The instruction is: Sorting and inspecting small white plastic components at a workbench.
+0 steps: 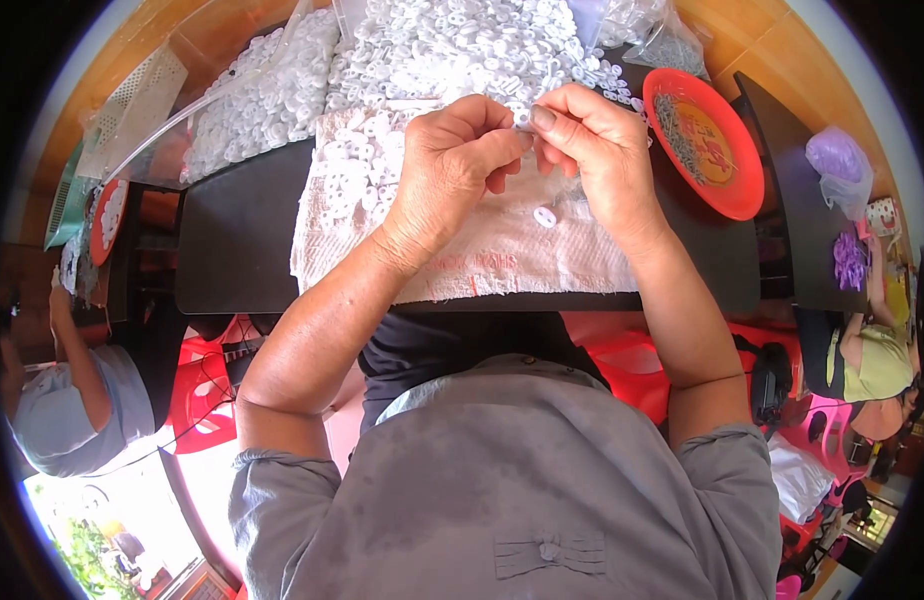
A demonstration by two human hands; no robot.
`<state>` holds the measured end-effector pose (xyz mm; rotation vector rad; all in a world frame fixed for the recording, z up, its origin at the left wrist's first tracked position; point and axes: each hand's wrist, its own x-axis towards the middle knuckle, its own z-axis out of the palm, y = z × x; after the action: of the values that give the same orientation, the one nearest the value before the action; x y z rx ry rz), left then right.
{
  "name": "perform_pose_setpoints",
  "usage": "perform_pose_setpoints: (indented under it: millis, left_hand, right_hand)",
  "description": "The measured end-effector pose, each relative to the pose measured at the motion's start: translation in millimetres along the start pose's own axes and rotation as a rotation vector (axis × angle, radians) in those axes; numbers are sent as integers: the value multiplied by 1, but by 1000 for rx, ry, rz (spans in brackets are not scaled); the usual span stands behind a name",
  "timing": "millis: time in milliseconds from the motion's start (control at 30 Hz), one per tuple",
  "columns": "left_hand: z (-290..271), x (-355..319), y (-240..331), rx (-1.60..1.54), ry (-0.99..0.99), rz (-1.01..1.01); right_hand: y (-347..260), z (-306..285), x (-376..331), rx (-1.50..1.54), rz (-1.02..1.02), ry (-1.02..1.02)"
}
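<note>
Over the near side of a large pile, my left hand (462, 150) and my right hand (594, 140) meet fingertip to fingertip. Between their pinched thumbs and fingers is a small white plastic piece (522, 119), mostly covered. One loose white oval piece with holes (545, 217) lies by itself on the pale cloth (452, 270) below the hands. More such pieces (357, 170) are scattered on the cloth left of my left wrist. The big heap of white pieces (442, 50) rises just beyond my fingers.
Right of my hands stands a red plate (747, 190) with thin metal pins (677, 135). A clear bin of white pieces (252, 110) is at the left on the dark table (237, 240). Clear bags (672, 45) lie far right. Other people sit at both sides.
</note>
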<state>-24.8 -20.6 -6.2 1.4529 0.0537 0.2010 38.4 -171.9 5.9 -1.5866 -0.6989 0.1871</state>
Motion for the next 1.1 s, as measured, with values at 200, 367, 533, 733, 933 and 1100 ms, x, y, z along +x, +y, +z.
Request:
perform_pose_setpoints:
  millis: [200,367,533,733,933,1100]
  left_hand:
    - [-1,-1,4,-17,13,-7]
    - [0,-1,3,-12,20,6]
    - [-1,0,4,1,19,6]
    - [-1,0,2,0,18,13]
    - [0,0,4,10,6,14]
    - [-2,1,1,-36,20,3]
  right_hand:
    - [4,-9,2,86,-9,106]
    - [0,-4,1,41,20,105]
    - [1,-4,2,62,8,99]
    - [0,-3,2,42,44,103]
    - [0,-3,2,39,27,98]
    - [0,1,0,-48,32,46]
